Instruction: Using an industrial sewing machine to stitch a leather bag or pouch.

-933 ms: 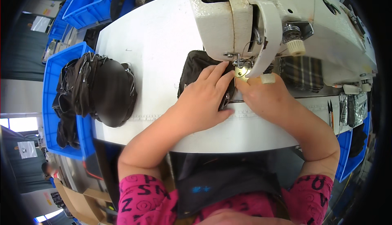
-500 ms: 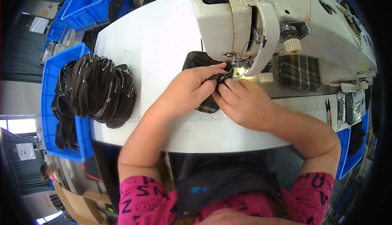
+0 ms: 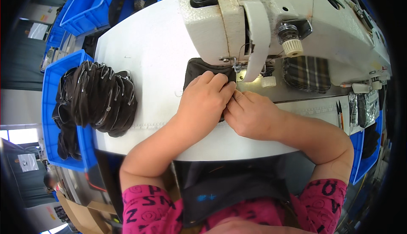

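A dark fabric piece (image 3: 196, 67) lies just left of the needle and presser foot (image 3: 237, 67) of a white sewing machine (image 3: 214, 26). My left hand (image 3: 203, 100) rests over this piece with bent fingers, gripping its right edge. My right hand (image 3: 250, 113) meets the left fingertips there, fingers curled and pinched on the same piece, below the lit metal plate (image 3: 246, 78). Much of the piece is hidden under both hands. A plaid fabric piece (image 3: 306, 75) lies right of the needle, beneath the machine's arm.
A heap of dark zippered pieces (image 3: 99, 98) spills from a blue bin (image 3: 87, 149) at the table's (image 3: 144, 26) left. More blue bins (image 3: 85, 9) stand behind. Pencils (image 3: 340, 115) and dark packets (image 3: 358, 109) lie at the right. A person (image 3: 51, 182) is in the left background.
My left hand has moved up over the fabric, its fingers now curled on top. The plaid side that showed below my hands is hidden. The whole view has shifted slightly.
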{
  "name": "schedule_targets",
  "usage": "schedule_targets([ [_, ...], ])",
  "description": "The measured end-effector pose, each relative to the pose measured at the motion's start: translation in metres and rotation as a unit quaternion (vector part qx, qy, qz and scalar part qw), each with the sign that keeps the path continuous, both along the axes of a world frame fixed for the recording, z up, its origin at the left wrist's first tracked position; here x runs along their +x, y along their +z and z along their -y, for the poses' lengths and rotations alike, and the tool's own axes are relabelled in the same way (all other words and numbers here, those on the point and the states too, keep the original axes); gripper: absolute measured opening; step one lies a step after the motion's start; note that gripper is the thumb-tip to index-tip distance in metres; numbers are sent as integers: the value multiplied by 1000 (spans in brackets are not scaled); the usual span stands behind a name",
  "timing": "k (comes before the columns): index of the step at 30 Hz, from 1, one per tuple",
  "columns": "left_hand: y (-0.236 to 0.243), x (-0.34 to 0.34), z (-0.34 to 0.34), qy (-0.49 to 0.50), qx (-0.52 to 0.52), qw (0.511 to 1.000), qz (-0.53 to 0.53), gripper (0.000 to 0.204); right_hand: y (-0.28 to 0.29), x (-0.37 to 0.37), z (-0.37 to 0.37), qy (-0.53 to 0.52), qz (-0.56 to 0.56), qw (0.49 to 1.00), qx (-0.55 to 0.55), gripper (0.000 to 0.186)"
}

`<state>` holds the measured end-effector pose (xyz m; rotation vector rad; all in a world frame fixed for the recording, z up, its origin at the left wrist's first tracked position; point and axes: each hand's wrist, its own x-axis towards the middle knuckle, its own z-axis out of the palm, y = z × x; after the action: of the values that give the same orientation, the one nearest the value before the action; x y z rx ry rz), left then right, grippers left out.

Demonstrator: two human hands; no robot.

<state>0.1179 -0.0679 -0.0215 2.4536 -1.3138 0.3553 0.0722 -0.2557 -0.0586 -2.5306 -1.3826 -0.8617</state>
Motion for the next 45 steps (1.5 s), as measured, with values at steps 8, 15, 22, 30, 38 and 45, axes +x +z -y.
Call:
schedule_targets([
  [8,13,-2,2,22,108,994,9,38,-2,-3,4,2,-10,1000,-26,18],
  [15,14,1,2,-1,107,994,18,37,-1,-6,6,-5,-28,999,-25,18],
  [22,11,0,5,-35,43,998,-38,42,20,-2,19,10,-104,993,-52,15],
  [30,12,0,3,1,57,996,-75,46,20,-2,20,-6,-121,991,-61,13],
  [38,8,9,2,15,-3,994,-110,44,14,1,17,-58,-99,993,-18,16],
  [45,13,8,-8,2,22,990,-136,39,9,-11,8,-53,-24,997,-50,29],
])
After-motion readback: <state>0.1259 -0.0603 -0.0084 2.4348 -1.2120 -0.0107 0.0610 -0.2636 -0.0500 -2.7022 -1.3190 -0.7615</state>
